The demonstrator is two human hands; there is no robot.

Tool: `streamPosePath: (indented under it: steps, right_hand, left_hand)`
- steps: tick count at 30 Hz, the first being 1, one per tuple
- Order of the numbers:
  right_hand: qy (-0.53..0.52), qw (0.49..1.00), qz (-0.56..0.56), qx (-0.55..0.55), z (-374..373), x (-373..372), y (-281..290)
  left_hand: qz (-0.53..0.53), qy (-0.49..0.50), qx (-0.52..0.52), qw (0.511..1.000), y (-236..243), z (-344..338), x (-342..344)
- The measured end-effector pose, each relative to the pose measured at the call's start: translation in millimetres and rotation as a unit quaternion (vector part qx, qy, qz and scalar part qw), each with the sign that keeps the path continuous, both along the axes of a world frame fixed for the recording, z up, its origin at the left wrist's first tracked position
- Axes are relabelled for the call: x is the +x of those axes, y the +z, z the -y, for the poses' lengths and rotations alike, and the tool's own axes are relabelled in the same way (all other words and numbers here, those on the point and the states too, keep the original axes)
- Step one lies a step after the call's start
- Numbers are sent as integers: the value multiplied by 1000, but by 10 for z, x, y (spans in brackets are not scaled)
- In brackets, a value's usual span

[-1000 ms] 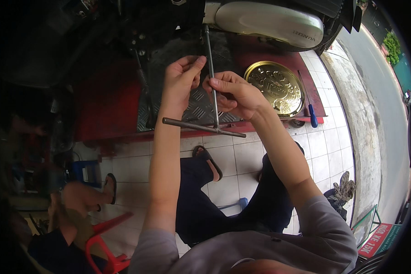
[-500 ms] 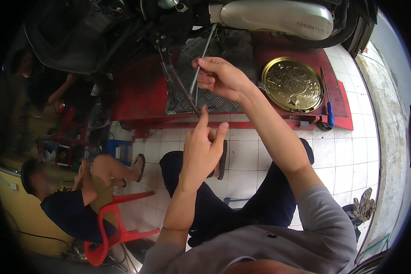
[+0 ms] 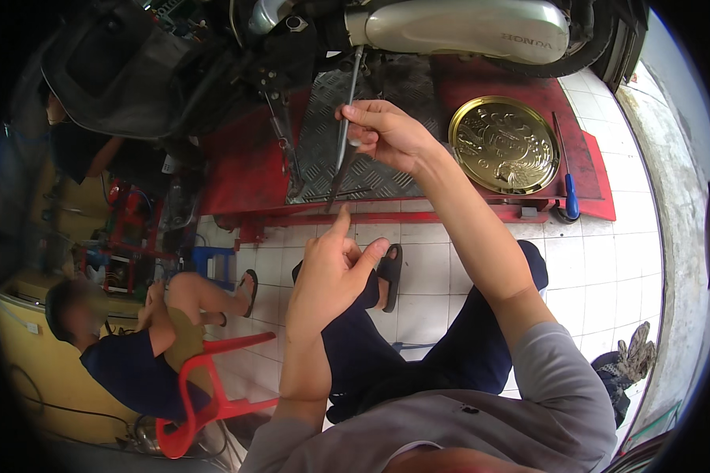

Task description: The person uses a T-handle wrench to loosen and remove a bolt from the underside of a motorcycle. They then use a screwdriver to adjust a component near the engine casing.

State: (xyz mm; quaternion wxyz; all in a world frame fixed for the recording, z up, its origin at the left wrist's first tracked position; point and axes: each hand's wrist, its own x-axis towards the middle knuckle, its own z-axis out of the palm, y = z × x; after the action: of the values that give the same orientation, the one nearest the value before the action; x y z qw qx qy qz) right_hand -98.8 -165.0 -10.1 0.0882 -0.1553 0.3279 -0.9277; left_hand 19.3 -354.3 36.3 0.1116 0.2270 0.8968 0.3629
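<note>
My right hand (image 3: 388, 135) has its thumb and fingers closed round the shaft of a T-handle wrench (image 3: 353, 83). The far end of the shaft reaches the underside of the motorbike, beside the silver cover (image 3: 465, 30). Motion blurs the wrench's dark crossbar (image 3: 338, 188) at the near end. Just below that crossbar is my left hand (image 3: 333, 264), forefinger pointing up and thumb out, the other fingers curled and holding nothing. A small gap shows between the forefinger and the bar.
A gold embossed round tray (image 3: 505, 146) lies on the red lift platform (image 3: 473, 85). Right of it is a blue-handled screwdriver (image 3: 571, 197). Left, another person (image 3: 134, 359) sits on a red plastic chair (image 3: 205, 394); a second person's arm (image 3: 105, 156) shows behind the motorbike's dark bodywork (image 3: 126, 87).
The crossbar has turned, its visible arm swinging from upper left to a steep slant below my right hand. My left forefinger has dropped away from the bar's end. The view has shifted slightly.
</note>
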Motion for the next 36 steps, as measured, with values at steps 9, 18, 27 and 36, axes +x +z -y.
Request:
streamPosePath:
  steps: [9, 18, 27, 36]
  right_hand:
    - [-1, 1000, 1, -22, 5, -47, -85]
    - [-32, 999, 12, -16, 33, -102, -112]
    - [-59, 998, 9, -36, 88, -86, -41]
    - [92, 992, -52, 67, -54, 47, 87]
  left_hand:
    - [-53, -85, 59, 993, 128, -35, -68]
    - [-39, -81, 105, 990, 85, 28, -77]
    - [-147, 86, 206, 964, 15, -51, -272]
    - [-325, -36, 62, 943, 2, -283, -124]
